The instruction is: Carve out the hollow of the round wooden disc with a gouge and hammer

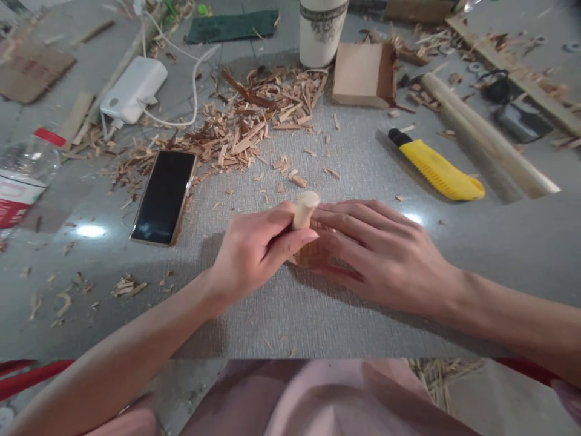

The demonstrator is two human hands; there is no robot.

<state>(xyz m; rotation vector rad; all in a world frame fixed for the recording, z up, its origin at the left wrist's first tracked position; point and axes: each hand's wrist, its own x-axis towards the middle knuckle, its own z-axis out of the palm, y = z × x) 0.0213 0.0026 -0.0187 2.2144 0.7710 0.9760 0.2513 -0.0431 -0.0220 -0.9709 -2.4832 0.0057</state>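
Peg (305,211) tight in left hand (251,245), right hand (390,251) around wooden block (310,252), short of near table edge (272,355)

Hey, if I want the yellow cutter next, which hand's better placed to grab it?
Probably your right hand: the yellow cutter lies beyond it, on that side. Your left hand is wrapped around the pale wooden handle.

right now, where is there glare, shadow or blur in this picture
In the head view, glare spots the table left of the phone and beyond the right hand; shadow lies beneath that hand; the pale rod at right looks smeared.
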